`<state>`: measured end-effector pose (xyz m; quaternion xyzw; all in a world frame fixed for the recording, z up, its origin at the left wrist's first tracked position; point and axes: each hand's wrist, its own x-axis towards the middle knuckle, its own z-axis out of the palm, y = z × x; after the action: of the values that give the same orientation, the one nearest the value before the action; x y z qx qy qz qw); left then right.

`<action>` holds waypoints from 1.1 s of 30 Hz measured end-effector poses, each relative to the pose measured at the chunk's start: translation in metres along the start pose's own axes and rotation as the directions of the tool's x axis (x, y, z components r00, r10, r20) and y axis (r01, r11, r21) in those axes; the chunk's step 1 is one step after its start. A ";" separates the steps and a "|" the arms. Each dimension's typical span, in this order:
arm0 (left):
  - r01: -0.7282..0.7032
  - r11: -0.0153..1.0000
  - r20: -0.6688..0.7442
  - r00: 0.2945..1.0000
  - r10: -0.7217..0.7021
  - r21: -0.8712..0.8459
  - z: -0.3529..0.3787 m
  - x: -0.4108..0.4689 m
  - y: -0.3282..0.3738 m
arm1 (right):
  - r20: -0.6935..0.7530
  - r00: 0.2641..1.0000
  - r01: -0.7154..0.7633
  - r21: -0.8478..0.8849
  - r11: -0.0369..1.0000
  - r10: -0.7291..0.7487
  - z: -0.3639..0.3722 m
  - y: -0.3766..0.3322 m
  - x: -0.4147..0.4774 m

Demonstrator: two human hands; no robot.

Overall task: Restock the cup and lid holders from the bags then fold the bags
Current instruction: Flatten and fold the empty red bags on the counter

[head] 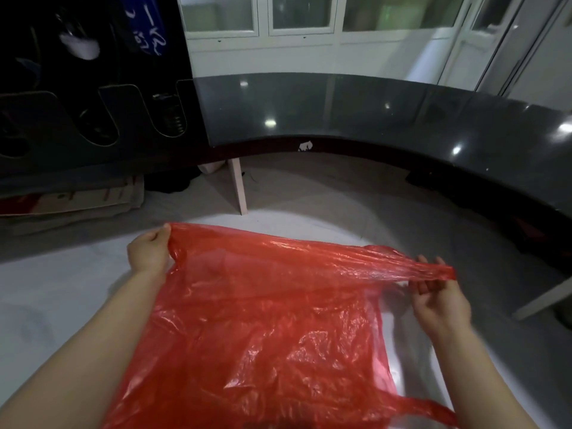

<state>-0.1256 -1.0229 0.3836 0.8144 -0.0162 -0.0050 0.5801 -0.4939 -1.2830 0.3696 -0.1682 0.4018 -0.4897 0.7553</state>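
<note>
A red, see-through plastic bag (263, 320) hangs stretched out in front of me, above the pale floor. My left hand (150, 250) pinches its far left corner. My right hand (436, 297) grips a bunched handle at the right end, thumb and fingers closed around the plastic. The upper edge runs taut between both hands, and the rest drapes down toward me. A second handle loop (430, 410) trails loose at the lower right. A black holder unit (93, 119) with rounded slots stands at the left; its contents are too dark to make out.
A dark glossy counter (371, 116) curves from the middle to the right, on pale legs (238, 187). Flattened cardboard (71, 196) lies on the floor under the holder unit. White panelled windows (278, 26) fill the back wall.
</note>
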 end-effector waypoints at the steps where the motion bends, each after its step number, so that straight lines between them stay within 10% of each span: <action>1: -0.003 1.000 -0.010 1.000 0.003 0.007 0.001 0.000 0.000 | 0.023 1.000 -0.011 0.040 0.999 0.010 0.002 0.000 -0.001; 8: -0.173 0.981 -0.062 0.982 0.179 0.092 -0.006 0.004 -0.001 | 0.180 0.982 0.078 -0.146 0.986 -0.050 -0.004 -0.009 0.001; 21: -0.315 0.922 -0.050 0.941 0.334 0.224 -0.015 0.008 0.003 | 0.040 0.974 0.190 -0.683 0.705 -0.223 0.000 0.007 0.003; 26: -0.380 0.911 0.002 0.923 0.385 0.161 -0.012 -0.005 0.011 | 0.282 0.867 0.451 -0.795 0.405 -0.411 0.037 0.034 -0.025; 33: -0.507 0.859 0.081 0.861 0.502 0.067 -0.010 -0.031 0.031 | 0.865 0.502 0.864 -0.502 -0.033 0.013 0.117 0.084 -0.067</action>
<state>-0.1567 -1.0225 0.4162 0.8054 -0.2467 0.1229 0.5247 -0.3660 -1.2023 0.4178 -0.8874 0.2227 -0.2515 0.3156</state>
